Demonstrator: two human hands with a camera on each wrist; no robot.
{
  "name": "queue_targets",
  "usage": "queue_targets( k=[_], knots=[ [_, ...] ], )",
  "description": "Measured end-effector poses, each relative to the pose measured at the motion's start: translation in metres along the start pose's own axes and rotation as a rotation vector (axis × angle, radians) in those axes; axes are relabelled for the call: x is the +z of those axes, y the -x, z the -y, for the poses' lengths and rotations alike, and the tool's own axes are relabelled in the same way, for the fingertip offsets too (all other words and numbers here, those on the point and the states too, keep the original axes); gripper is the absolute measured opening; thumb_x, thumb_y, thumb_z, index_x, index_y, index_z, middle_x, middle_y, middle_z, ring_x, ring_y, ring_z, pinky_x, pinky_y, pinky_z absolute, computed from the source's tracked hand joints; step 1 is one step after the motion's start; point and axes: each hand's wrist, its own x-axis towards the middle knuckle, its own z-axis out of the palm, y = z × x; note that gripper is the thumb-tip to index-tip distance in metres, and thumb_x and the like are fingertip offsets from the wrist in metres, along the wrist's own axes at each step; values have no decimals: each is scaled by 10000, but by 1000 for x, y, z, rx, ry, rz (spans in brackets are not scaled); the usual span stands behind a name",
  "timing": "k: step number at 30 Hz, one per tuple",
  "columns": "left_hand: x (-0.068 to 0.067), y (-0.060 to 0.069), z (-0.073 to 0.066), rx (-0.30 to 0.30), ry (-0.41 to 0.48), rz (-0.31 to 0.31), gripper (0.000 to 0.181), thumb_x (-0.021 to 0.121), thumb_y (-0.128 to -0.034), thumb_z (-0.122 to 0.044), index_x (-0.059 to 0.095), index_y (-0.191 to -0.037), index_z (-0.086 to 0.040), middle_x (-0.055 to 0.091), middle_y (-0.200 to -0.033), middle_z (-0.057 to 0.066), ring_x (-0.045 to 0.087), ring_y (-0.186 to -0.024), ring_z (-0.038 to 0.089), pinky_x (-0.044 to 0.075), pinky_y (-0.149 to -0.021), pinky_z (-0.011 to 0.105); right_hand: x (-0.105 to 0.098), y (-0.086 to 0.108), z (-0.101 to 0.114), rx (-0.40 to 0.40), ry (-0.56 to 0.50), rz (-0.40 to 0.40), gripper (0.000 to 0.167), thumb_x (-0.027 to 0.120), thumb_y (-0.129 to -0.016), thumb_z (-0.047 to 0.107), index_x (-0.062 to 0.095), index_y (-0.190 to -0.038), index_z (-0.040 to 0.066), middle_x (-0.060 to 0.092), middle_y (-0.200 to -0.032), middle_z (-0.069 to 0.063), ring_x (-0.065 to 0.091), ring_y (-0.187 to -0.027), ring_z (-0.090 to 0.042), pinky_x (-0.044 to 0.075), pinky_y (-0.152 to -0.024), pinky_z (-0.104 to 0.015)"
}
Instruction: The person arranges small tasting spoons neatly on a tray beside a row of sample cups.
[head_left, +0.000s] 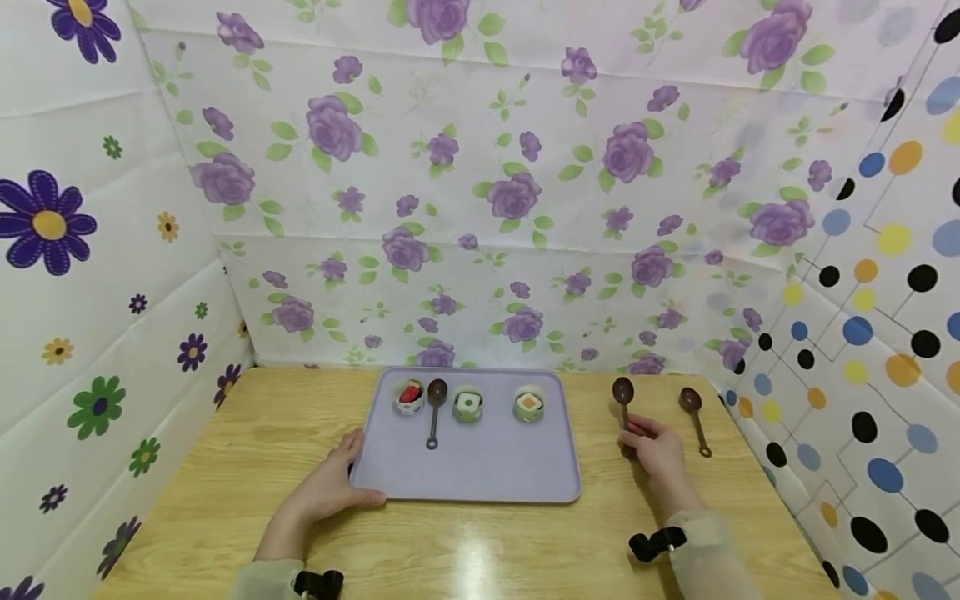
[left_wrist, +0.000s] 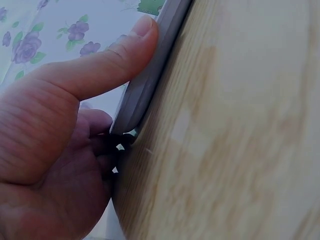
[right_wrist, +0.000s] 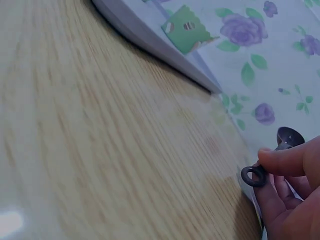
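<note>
At the front left corner of a pale purple tray (head_left: 495,467), my left hand (head_left: 326,492) holds the edges, thumb along the front rim and fingers on the left side. My right hand (head_left: 660,454) pinches the handle of a dark brown spoon (head_left: 623,391) to the right of the tray. In the right wrist view, the ring end of that spoon's handle (right_wrist: 253,176) pokes out between thumb and fingers. Another brown spoon (head_left: 437,392) lies on the tray between a cup with a red-topped piece (head_left: 410,398) and a green cup with a white piece (head_left: 468,404).
A third cup, with an orange-centred white piece (head_left: 528,404), stands on the tray's right half. Another brown spoon (head_left: 692,401) lies on the wooden table (head_left: 420,550) to the right of my right hand. Patterned cloth walls (head_left: 480,208) enclose the table's back and sides.
</note>
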Motion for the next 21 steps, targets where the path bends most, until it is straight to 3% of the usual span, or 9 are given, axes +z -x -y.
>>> queue_targets(
  k=[9, 21],
  knots=[
    [1, -1, 1, -1, 7, -1, 1392, 983, -756, -452, 84, -1664, 100, 32, -1733, 340, 30, -1548, 619, 97, -1238, 711, 20, 14, 5, 14, -112, 25, 501, 730, -1000, 19, 586, -1473, -60, 709, -1313, -139, 686, -876, -8, 582, -747, -211],
    [1, -1, 2, -12, -7, -7, 1394, 981, -758, -463, 81, -1670, 88, 43, -1729, 348, 35, -1538, 634, 115, -1231, 723, 56, 37, 21, -12, -186, 130, 510, 697, -1015, -14, 535, -1491, -97, 624, -1403, -229, 676, -977, -55, 576, -811, -208]
  ],
)
